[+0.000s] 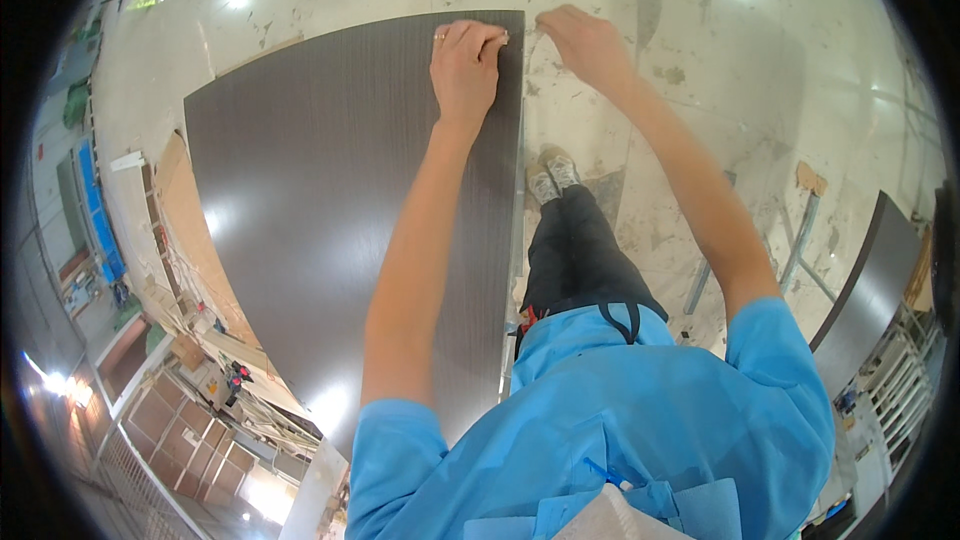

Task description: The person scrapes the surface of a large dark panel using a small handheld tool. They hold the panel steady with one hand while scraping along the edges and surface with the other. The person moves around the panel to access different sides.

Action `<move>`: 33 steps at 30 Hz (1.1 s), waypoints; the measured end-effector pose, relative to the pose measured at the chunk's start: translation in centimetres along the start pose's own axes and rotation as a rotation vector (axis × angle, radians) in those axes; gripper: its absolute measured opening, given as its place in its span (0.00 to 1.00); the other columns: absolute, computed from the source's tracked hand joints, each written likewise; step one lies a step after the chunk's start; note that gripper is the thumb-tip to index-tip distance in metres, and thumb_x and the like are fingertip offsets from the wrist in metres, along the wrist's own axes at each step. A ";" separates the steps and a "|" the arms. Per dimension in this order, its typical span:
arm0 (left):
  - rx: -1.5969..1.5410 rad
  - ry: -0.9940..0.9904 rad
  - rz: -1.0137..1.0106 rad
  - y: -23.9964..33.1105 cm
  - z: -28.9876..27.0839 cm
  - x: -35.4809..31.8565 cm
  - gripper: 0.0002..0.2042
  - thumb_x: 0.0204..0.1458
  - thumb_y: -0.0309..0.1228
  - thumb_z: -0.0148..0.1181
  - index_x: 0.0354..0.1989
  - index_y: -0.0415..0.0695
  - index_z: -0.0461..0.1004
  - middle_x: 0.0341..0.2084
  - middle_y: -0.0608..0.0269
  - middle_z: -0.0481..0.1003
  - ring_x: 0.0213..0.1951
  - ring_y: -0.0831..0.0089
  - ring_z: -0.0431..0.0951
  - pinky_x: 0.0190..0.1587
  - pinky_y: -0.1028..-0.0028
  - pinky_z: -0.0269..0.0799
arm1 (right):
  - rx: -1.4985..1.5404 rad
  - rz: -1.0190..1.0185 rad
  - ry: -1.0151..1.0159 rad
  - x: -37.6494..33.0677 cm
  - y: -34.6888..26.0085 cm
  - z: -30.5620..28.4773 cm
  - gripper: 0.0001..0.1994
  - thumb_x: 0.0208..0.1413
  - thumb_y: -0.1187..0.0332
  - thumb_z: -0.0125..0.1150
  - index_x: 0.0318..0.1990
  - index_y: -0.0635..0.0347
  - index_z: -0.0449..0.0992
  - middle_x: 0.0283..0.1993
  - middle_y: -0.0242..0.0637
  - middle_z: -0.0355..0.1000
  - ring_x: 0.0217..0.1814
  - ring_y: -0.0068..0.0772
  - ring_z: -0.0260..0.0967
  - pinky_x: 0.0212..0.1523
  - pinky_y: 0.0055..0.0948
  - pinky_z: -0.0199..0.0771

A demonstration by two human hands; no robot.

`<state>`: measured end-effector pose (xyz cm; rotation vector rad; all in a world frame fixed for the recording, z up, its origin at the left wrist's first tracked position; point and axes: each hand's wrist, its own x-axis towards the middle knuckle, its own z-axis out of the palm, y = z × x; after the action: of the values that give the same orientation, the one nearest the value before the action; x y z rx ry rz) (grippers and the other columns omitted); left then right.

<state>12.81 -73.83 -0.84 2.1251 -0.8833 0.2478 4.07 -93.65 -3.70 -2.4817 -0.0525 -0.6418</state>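
A large dark brown wood-grain panel (pixel 330 170) lies flat in front of me and to my left. Over its far right corner is my left hand (pixel 466 65), closed, with the fingers curled and a tiny whitish bit showing at the fingertips. Just beyond the panel's right edge, above the floor, my right hand (pixel 590 48) has its thumb and fingers pinched together, pointing toward that same corner. What this pinch holds, if anything, is too small to make out. Both arms reach out far from my body.
Stained pale floor (pixel 700 70) spreads ahead and to the right. Metal stand legs (pixel 800 230) and another dark panel (pixel 870 285) stand at the right. Stacked boards (pixel 190 230) and a red-and-black tool (pixel 238 378) lie left of the big panel.
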 end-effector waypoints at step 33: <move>-0.042 -0.040 -0.101 3.9 -8.3 -17.8 0.04 0.55 0.22 0.73 0.37 0.42 0.87 0.38 0.62 0.83 0.45 0.58 0.79 0.50 0.61 0.76 | 0.097 0.133 -0.170 -14.2 -14.2 0.2 0.10 0.66 0.76 0.61 0.53 0.56 0.81 0.47 0.38 0.81 0.43 0.50 0.82 0.40 0.41 0.84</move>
<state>-1.93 -60.31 -0.91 2.1348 -0.7949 0.1340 -10.85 -80.20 -2.91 -2.4164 0.0166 -0.3633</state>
